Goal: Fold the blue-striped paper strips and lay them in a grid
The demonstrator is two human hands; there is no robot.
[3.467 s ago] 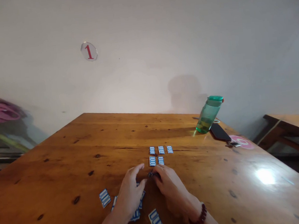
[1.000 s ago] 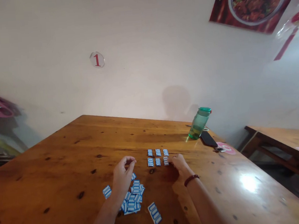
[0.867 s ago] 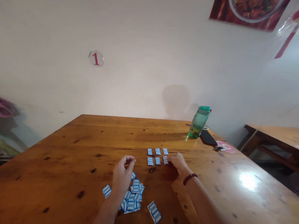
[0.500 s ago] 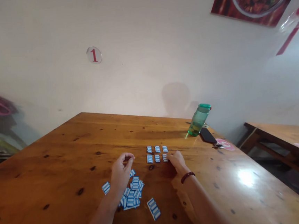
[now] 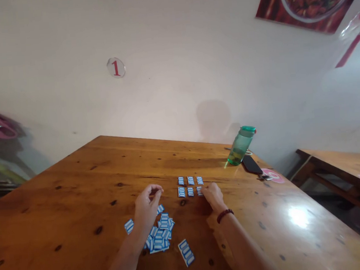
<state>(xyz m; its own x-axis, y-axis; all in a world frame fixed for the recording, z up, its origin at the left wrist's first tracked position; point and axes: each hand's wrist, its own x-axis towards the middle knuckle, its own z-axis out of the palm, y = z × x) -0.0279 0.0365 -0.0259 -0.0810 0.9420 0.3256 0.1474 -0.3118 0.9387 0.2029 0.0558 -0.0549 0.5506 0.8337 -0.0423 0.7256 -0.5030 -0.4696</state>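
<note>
Two short rows of small blue-and-white label cards [image 5: 190, 191] lie flat on the wooden table [image 5: 87, 193]. My right hand [image 5: 213, 194], with a dark red bead bracelet on the wrist, is closed at the right end of the nearer row. Its fingertips are on the last card [image 5: 199, 191] there and cover part of it. My left hand [image 5: 147, 203] hovers left of the rows, thumb and fingers pinched; I cannot make out what is between them. Below it is a loose pile of the same cards [image 5: 159, 237], partly behind the forearm. Single cards lie apart from the pile, one a larger card [image 5: 186, 252].
At the back right stands a green bottle [image 5: 242, 145], with a dark phone [image 5: 251, 164] beside it. Keys [image 5: 265, 177] and a round pink sticker [image 5: 274, 175] are near the table's right edge. A wall [image 5: 163, 90] borders the far side; another table [image 5: 337, 167] stands to the right.
My right fingers have shifted slightly left, over more of the last card in the nearer row. The left hand keeps its pinch in the same place. The whole view has shifted slightly.
</note>
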